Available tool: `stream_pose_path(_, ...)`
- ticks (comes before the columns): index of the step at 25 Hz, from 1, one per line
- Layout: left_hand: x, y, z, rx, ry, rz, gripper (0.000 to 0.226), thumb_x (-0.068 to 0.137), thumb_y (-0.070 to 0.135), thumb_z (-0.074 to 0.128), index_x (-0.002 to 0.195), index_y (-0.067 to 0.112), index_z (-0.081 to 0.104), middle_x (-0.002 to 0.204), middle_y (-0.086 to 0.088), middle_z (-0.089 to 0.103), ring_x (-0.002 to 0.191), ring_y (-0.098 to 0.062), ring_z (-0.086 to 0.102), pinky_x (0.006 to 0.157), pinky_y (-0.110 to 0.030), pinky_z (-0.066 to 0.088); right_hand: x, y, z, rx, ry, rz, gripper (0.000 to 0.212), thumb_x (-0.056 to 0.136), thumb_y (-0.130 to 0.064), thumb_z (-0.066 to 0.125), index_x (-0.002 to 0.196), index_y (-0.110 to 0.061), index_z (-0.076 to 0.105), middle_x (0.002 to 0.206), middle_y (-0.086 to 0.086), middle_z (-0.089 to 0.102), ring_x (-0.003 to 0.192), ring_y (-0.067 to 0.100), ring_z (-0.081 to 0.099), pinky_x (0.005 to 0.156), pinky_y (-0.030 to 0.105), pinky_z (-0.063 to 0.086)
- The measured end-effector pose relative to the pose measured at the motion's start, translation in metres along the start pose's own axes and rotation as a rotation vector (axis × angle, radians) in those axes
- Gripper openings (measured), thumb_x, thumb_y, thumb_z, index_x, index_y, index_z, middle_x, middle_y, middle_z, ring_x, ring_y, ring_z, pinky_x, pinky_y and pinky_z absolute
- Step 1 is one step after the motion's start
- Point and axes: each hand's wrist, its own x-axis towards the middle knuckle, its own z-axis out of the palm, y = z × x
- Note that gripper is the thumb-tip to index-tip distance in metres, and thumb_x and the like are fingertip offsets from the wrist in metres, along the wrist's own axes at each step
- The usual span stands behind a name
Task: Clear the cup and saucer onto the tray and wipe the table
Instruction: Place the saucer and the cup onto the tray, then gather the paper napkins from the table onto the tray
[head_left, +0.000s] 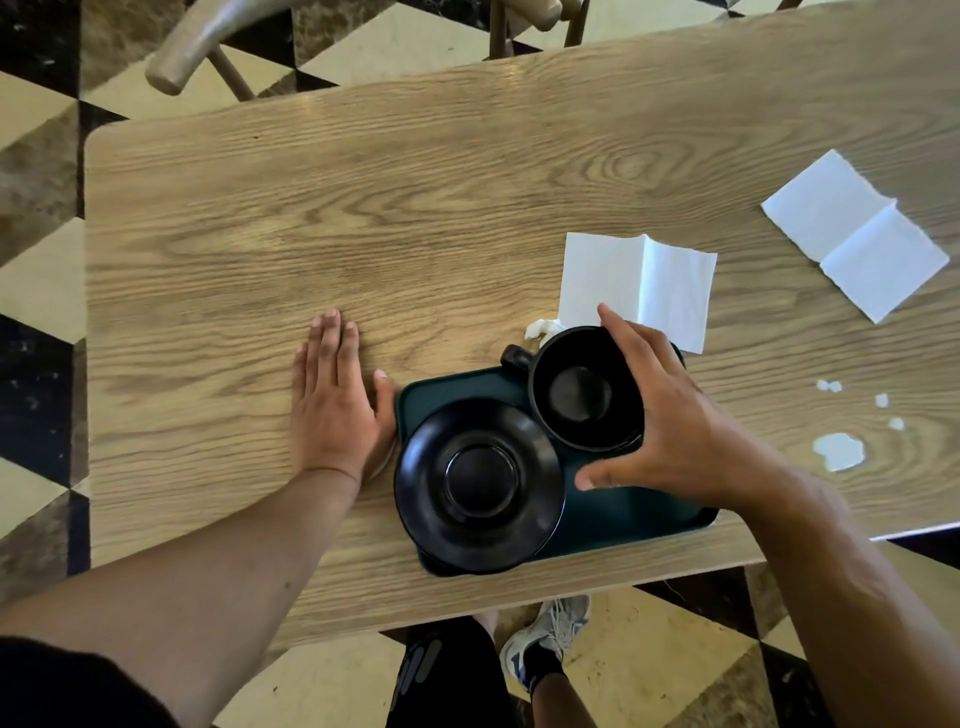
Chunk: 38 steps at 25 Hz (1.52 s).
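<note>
Nearest the table's front edge, the saucer (479, 486) is already parked on the dark green tray (634, 514), filling its left half and overhanging the tray's near-left corner a bit. Probably it was put there to leave the far-right part free for the cup.

Just beyond it, the black cup (584, 389) is seen over the tray's far-right corner, handle pointing left, empty as far as can be told. It's wrapped from the right by the right hand (675, 421): the thumb is stretched out low near the tray floor in front of the cup, and the fingers (618, 332) are curved round the far rim. So the cup sits in the spread between thumb and fingers. Whether the rim is actually being gripped or the hand is only just touching it can't be told for sure, and neither can whether the cup is fully set down.

To the left, the left hand (332, 400) is laid flat on the table (363, 208), fingers straight, thumb right beside the tray's left edge, most likely to keep the tray from sliding.

Farther out, two napkins (639, 286) are lying unfolded, with a crumpled bit beside the cup and white scraps (839, 452) to the right, so wiping looks not yet done.
</note>
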Motion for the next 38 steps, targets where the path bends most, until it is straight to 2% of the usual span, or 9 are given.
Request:
stream_pose_path(3,0.0,0.001,-0.001,-0.009,0.008,0.006,0.069,0.093,0.036,0.032,0.15,-0.004,0.039,0.164,-0.02,0.031,0.154,-0.033,0.023,0.127,-0.049,0.016,-0.003,0.001,-0.012,0.154,0.195,0.041,0.103,0.066,-0.081,0.074,0.153,-0.049,0.03,0.147,-0.029,0.039,0.132,-0.008,0.046,0.103,0.024,0.041)
stream_pose_path(6,0.001,0.003,-0.002,-0.008,0.014,0.014,0.069,0.093,0.036,0.033,0.149,-0.004,0.04,0.163,-0.021,0.033,0.153,-0.035,0.025,0.127,-0.05,0.017,0.017,0.01,-0.032,0.259,0.627,0.269,0.043,0.08,-0.06,0.066,0.118,-0.04,0.065,0.106,-0.022,0.07,0.091,-0.002,0.069,0.077,0.025,0.054)
stream_pose_path(8,0.001,0.002,-0.002,-0.005,0.02,0.016,0.069,0.093,0.035,0.033,0.149,-0.005,0.04,0.162,-0.022,0.033,0.153,-0.036,0.025,0.126,-0.05,0.018,0.041,0.015,-0.044,0.18,0.632,0.448,0.03,0.082,-0.05,0.065,0.102,-0.028,0.071,0.088,-0.011,0.073,0.082,0.01,0.07,0.072,0.031,0.055)
stream_pose_path(12,0.0,0.002,-0.001,-0.015,0.029,0.012,0.069,0.093,0.035,0.034,0.149,-0.005,0.04,0.162,-0.022,0.034,0.153,-0.036,0.026,0.126,-0.052,0.019,0.079,0.022,-0.039,-0.117,0.369,0.525,0.044,0.08,-0.053,0.068,0.071,-0.01,0.067,0.069,0.005,0.07,0.075,0.024,0.068,0.057,0.031,0.043)
stream_pose_path(17,0.001,0.003,-0.001,-0.011,0.024,0.012,0.069,0.092,0.035,0.034,0.149,-0.004,0.04,0.162,-0.021,0.033,0.153,-0.036,0.025,0.126,-0.05,0.017,0.085,0.028,-0.033,-0.07,0.448,0.536,0.013,0.08,-0.034,0.071,0.083,-0.023,0.067,0.09,-0.006,0.071,0.092,0.02,0.065,0.072,0.028,0.042)
stream_pose_path(26,0.001,0.001,-0.001,-0.01,0.019,0.017,0.069,0.093,0.034,0.034,0.149,-0.005,0.039,0.163,-0.022,0.032,0.154,-0.036,0.024,0.127,-0.051,0.017,0.005,-0.02,-0.046,0.33,0.748,-0.02,0.015,0.085,-0.015,0.072,0.089,-0.028,0.067,0.096,-0.01,0.078,0.097,0.013,0.074,0.093,0.044,0.058)
stream_pose_path(31,0.001,0.001,-0.001,-0.026,0.018,0.001,0.068,0.093,0.034,0.035,0.15,-0.003,0.039,0.164,-0.021,0.031,0.154,-0.035,0.024,0.127,-0.048,0.015,-0.068,-0.048,-0.032,0.525,0.601,-0.254,0.015,0.089,-0.011,0.074,0.097,-0.023,0.07,0.093,-0.002,0.075,0.082,0.024,0.072,0.067,0.034,0.057)
stream_pose_path(35,0.001,-0.001,0.0,-0.017,0.008,0.002,0.068,0.094,0.035,0.035,0.151,-0.002,0.037,0.165,-0.02,0.029,0.155,-0.033,0.021,0.128,-0.047,0.013,-0.098,-0.04,-0.002,0.714,0.387,-0.01,0.015,0.088,-0.015,0.08,0.089,-0.028,0.072,0.085,-0.002,0.072,0.072,0.01,0.066,0.057,0.02,0.05)
stream_pose_path(38,0.0,-0.002,0.001,-0.015,0.003,0.002,0.068,0.094,0.035,0.035,0.152,-0.001,0.035,0.166,-0.018,0.027,0.155,-0.032,0.02,0.128,-0.046,0.012,-0.101,-0.015,0.024,0.521,0.334,0.273,0.02,0.092,-0.017,0.075,0.088,-0.036,0.069,0.089,-0.012,0.072,0.074,0.004,0.069,0.05,0.017,0.05)
